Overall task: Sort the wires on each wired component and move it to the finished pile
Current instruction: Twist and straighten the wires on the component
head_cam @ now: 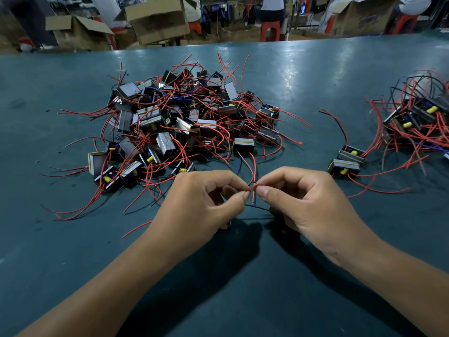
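The table (pixel 315 76) is showing a smooth teal covering, matt near the person and catching glossy glare toward one o'clock. The wired components (pixel 170 122) at twelve o'clock are gleaming with shiny metal faces, yellow plastic parts and smooth plastic-coated red wires (pixel 252 190). At eleven o'clock, cardboard boxes (pixel 155 18) are looking dull and papery; red stools (pixel 271 30) are shining like plastic.
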`<state>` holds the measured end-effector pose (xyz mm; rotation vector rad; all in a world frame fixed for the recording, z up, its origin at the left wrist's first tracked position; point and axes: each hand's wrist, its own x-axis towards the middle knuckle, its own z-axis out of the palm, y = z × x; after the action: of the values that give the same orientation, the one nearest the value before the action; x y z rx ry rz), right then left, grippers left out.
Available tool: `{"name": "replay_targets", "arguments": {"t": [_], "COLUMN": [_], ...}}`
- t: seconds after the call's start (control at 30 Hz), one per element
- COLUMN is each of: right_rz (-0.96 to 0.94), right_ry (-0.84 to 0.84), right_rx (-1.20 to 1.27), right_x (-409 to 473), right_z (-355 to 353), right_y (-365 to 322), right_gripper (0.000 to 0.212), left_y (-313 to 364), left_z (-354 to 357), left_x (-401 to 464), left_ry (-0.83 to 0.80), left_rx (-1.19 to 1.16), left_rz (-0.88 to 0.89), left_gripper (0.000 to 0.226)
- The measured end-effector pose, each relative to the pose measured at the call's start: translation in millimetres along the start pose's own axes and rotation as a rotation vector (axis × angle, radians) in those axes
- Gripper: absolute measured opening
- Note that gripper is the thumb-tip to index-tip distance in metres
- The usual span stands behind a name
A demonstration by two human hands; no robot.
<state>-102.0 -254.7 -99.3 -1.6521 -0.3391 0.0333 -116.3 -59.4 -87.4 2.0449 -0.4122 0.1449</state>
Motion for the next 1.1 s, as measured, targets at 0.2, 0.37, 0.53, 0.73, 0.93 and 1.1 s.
{"name": "replay_targets", "arguments": {"t": [0.2, 0.37, 0.53, 0.73, 0.93, 1.1], "right_rz": [-0.027, -0.029, -0.023, -0.003, -0.028, -0.06], "right_ry": [-0.008, -0.01, -0.023, -0.033, -0.016, 0.008], "right_rx": [0.007, -0.013, -0.002, 0.001, 0.029, 0.088], "right_x": [-0.4, -0.6, -0.3, -1.2, -1.1, -1.2], "right_z": [-0.3, -1.1, -0.7, -1.2, 1.5, 4.5], "right_y": [0.8, 1.4, 1.6, 1.9, 1.8, 2.3], "right_gripper": [0.005, 0.003, 0.004, 0.003, 0.003, 0.005], "left_y": [2.3, 2.5, 1.6, 1.2, 4.0, 6.3], "left_z": [-0.3, 0.4, 0.8, 1.5, 2.1, 3.2], "left_x": [-0.7, -0.9, -0.6, -0.5, -1.3, -2.0], "left_ry": [0.002, 0.003, -0.005, 0.007, 0.016, 0.021], "left_rx": [0.002, -0.01, -0.017, 0.018, 0.025, 0.035], "left_rz": [0.0, 0.001, -0.002, -0.012, -0.017, -0.009], "left_gripper": [0.011, 0.011, 0.012, 0.014, 0.014, 0.011]}}
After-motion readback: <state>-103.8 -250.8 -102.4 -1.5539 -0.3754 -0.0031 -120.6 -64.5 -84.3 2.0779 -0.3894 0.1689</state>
